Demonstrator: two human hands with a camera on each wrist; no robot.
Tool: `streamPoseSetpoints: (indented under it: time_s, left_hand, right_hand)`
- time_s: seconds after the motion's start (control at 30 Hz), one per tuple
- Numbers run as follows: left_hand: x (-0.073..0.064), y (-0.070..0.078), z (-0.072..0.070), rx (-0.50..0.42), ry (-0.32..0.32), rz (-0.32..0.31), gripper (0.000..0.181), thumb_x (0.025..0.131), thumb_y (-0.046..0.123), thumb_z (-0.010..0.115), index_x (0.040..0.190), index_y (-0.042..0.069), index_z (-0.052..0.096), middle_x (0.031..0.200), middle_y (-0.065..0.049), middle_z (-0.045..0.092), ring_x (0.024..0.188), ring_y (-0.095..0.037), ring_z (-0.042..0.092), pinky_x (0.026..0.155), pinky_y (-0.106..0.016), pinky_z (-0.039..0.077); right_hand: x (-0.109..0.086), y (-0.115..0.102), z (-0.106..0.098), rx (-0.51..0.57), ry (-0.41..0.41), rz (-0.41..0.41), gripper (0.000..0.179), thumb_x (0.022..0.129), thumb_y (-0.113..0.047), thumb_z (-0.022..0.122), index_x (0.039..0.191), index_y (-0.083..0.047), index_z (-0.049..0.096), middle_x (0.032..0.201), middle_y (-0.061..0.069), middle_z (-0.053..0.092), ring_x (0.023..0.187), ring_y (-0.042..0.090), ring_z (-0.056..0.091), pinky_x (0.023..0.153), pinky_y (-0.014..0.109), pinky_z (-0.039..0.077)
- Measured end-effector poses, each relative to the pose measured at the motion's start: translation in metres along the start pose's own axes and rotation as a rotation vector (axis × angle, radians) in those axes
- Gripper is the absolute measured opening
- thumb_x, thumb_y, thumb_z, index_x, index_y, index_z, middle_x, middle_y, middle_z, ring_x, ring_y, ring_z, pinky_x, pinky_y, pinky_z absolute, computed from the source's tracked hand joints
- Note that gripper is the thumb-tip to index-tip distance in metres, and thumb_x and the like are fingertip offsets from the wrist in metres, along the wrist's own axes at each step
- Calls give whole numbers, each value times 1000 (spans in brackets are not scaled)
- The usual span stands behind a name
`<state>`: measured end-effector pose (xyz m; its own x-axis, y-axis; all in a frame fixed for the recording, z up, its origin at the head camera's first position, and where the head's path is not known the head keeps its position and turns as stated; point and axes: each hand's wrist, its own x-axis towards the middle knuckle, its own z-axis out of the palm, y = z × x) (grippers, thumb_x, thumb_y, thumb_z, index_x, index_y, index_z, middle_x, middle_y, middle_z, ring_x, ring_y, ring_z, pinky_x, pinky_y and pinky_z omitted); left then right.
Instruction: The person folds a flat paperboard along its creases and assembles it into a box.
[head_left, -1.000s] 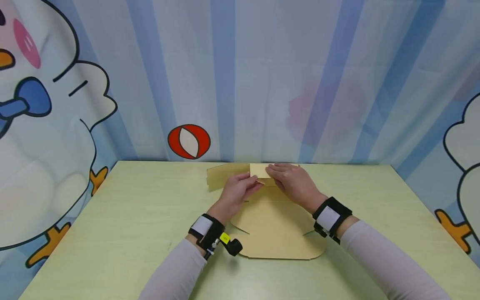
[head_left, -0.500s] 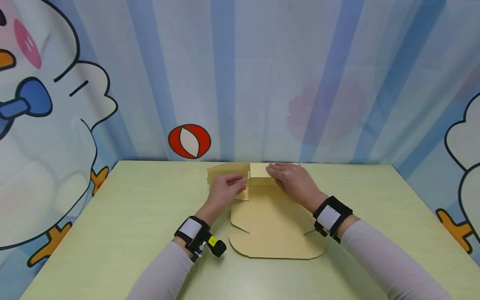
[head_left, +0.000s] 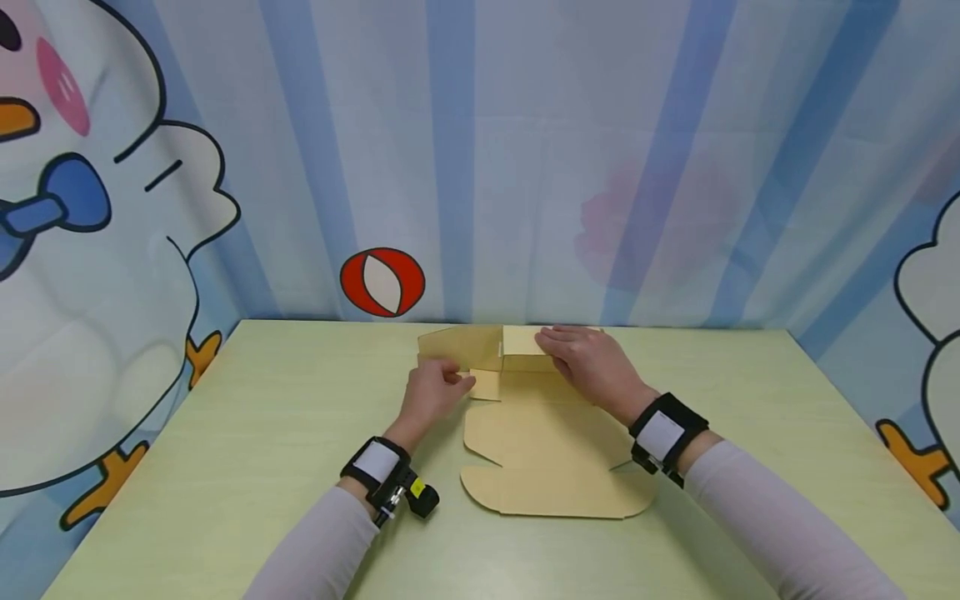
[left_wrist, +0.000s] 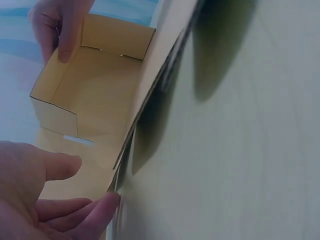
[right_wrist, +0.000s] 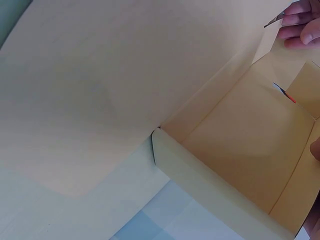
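Note:
A partly folded cardboard box [head_left: 555,442] lies on the table, its long rounded lid panel flat toward me. At its far end, walls stand up around a shallow tray, seen in the left wrist view as the box floor [left_wrist: 100,80]. My right hand [head_left: 592,367] grips the far wall, thumb inside and fingers outside. My left hand [head_left: 431,392] is at the left side flap [head_left: 459,343], thumb and fingers apart. A small folded tab [head_left: 485,384] stands just right of it. In the left wrist view, my left fingertips [left_wrist: 107,202] are right at the cardboard's edge.
The pale table [head_left: 300,417] extends around the box on both sides. Behind its far edge hangs a blue striped curtain [head_left: 510,167] with cartoon prints. A black wrist camera [head_left: 422,498] sticks out from the left wristband.
My left hand has let go of the small tab and moved left to the side flap. The tab now shows at the left corner. My right hand stays at the far wall.

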<state>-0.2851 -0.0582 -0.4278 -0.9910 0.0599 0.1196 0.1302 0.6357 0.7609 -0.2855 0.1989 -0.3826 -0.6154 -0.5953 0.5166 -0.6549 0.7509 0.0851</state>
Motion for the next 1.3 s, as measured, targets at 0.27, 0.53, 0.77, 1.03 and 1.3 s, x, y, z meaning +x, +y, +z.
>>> streamPoseSetpoints:
  time_s: [0.27,0.53,0.77,1.03,1.3]
  left_hand:
    - [-1,1,12,-14,13,-2,36,89,20,72,117,-2,70,105,-17,75,98,-30,72,86,-43,58]
    - [-1,3,14,-84,26,37,36,84,8,76,118,-2,68,108,-18,74,96,-29,74,85,-39,60]
    - [0,10,14,-180,15,46,41,83,2,75,123,-2,67,111,-18,73,96,-28,73,82,-36,61]
    - [3,13,18,-243,9,90,40,83,1,76,121,-2,68,110,-18,74,95,-27,74,82,-33,61]
    - [10,17,24,-270,-56,131,38,81,-1,76,119,-3,69,109,-20,73,95,-30,74,80,-33,61]
  right_hand:
    - [-1,-1,-1,-11,-4,3,35,89,-5,71,124,-7,69,120,13,72,110,28,70,89,44,58]
    - [1,-1,-2,-4,-8,3,35,89,-5,71,124,-7,69,120,12,72,110,28,70,90,44,58]
    - [1,-1,-1,-9,-16,6,36,88,-5,71,124,-7,69,120,12,72,110,28,70,90,44,57]
    - [2,-1,-1,0,-25,7,35,89,-5,71,124,-7,69,120,12,72,110,28,70,90,44,57]
    - [3,-1,-2,0,-20,9,35,88,-5,71,123,-7,70,120,12,72,110,28,70,90,44,57]
